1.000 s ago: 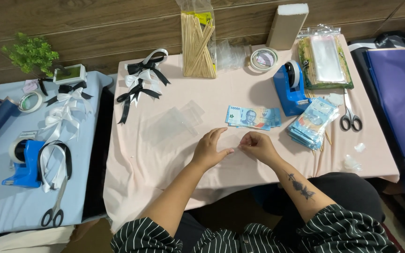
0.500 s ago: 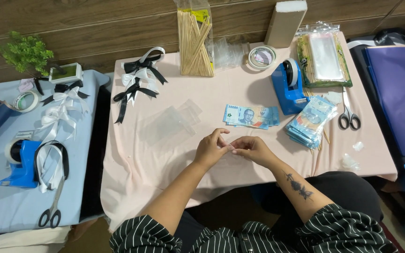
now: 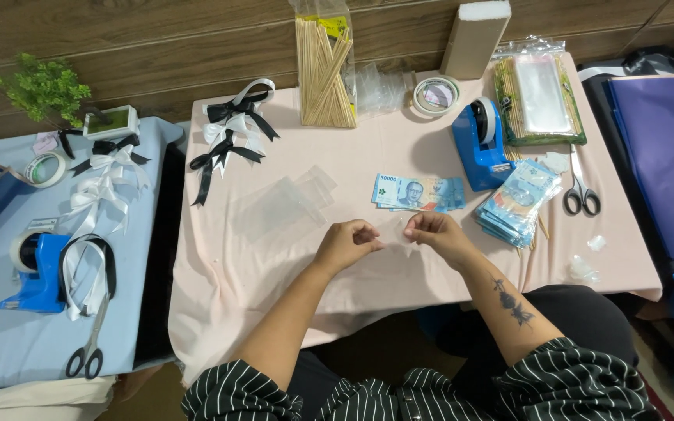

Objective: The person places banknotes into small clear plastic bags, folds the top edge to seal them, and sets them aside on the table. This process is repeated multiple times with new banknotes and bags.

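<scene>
My left hand (image 3: 346, 243) and my right hand (image 3: 433, 232) hover close together over the front middle of the pink-covered table (image 3: 274, 265). Each has its fingertips pinched on an end of a small clear plastic sleeve (image 3: 396, 235), which is faint and hard to make out. Just beyond the hands lie a few blue banknotes (image 3: 417, 192), laid flat. A thicker stack of banknotes (image 3: 518, 203) sits to the right of my right hand. More clear sleeves (image 3: 278, 204) lie flat to the left of the notes.
A blue tape dispenser (image 3: 480, 144), scissors (image 3: 580, 192), a tape roll (image 3: 436, 95), a bag of wooden sticks (image 3: 324, 72) and black-and-white ribbon bows (image 3: 232, 132) stand further back. The blue side table (image 3: 9, 343) on the left holds bows, a second dispenser (image 3: 37, 269) and scissors (image 3: 87, 355).
My hands have drawn slightly apart, staying over the same spot on the table. Nothing else on the table has moved.
</scene>
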